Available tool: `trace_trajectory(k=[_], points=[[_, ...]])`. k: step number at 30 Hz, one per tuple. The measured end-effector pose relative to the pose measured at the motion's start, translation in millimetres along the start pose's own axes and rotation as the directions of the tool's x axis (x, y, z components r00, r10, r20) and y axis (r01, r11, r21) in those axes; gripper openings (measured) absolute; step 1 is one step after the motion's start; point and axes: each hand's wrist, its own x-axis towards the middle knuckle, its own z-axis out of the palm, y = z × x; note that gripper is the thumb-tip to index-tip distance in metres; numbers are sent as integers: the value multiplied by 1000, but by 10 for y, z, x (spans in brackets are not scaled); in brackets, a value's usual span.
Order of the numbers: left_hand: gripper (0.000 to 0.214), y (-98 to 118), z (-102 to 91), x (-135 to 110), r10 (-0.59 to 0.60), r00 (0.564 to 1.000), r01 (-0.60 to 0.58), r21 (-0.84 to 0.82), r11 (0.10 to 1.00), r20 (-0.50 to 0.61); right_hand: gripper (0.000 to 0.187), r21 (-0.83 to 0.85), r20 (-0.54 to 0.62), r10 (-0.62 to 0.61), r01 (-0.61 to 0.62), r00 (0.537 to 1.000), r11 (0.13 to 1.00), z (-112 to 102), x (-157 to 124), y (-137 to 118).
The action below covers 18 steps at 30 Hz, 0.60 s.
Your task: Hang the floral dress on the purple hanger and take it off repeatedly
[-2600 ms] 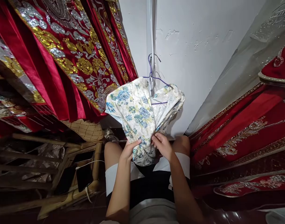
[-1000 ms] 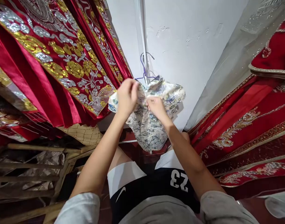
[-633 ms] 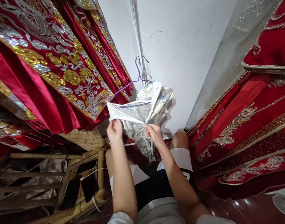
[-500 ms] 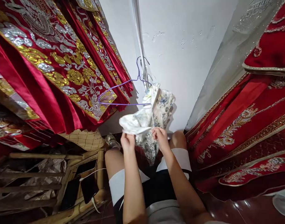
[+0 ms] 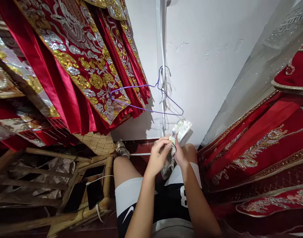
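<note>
A floral white-and-blue garment (image 5: 179,134) is bunched up between both my hands, just above my knees. My left hand (image 5: 159,158) is closed around its left side, fingers curled over the cloth. My right hand (image 5: 181,155) grips it from the right, mostly hidden behind the fabric. Above them a thin purple wire hanger (image 5: 146,99) hangs bare from a vertical pipe (image 5: 162,49) on the white wall, no cloth on it.
Red satin garments with gold and silver embroidery (image 5: 74,62) hang at the left; more red embroidered cloth (image 5: 260,145) lies at the right. A bamboo chair (image 5: 92,195) at lower left holds a dark phone (image 5: 93,193) with a white cable.
The floral garment came fully off the purple hanger, which now hangs bare. Both my hands moved down and gathered the cloth into a tight bundle over my knees.
</note>
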Motion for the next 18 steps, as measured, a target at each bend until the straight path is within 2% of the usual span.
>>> trace_trajectory(k=[2,4,6,8,10,11,12,13,14,15,16,17,18], points=[[22,73,-31,-2,53,996,-63,149,987,72,71,96,70,68,-74,995,993,45,3,-52],[38,76,-144,56,93,995,-98,114,989,42,68,132,203,151,-180,968,975,32,14,-126],[55,16,-296,139,67,996,-67,-1,998,61,55,52,391,222,-262,893,964,-31,33,-248],[61,-79,-443,201,-35,977,43,-34,998,210,41,-120,583,270,-248,766,961,-122,70,-427],[63,-172,-573,220,-184,894,178,52,983,408,28,-304,708,319,-136,631,943,-219,148,-642],[63,-207,-635,216,-251,832,227,110,968,495,22,-383,732,343,-61,589,922,-265,209,-750],[62,-227,-700,209,-308,765,260,166,951,565,18,-452,733,356,25,580,891,-306,288,-849],[59,-231,-770,204,-354,705,279,219,935,615,16,-508,719,342,122,605,853,-341,385,-933],[55,-217,-845,207,-390,661,278,274,921,642,13,-546,697,287,226,658,807,-368,499,-995],[50,-186,-924,219,-415,643,254,333,908,644,8,-566,664,184,325,725,758,-383,630,-1031],[45,-142,-1003,241,-433,645,212,398,893,629,5,-578,603,39,402,797,710,-387,772,-1039],[42,-90,-1077,271,-447,655,160,467,870,609,12,-589,507,-128,451,852,671,-379,922,-1021],[38,-34,-1141,306,-460,660,107,532,840,593,22,-599,388,-279,471,878,648,-360,1074,-979]])
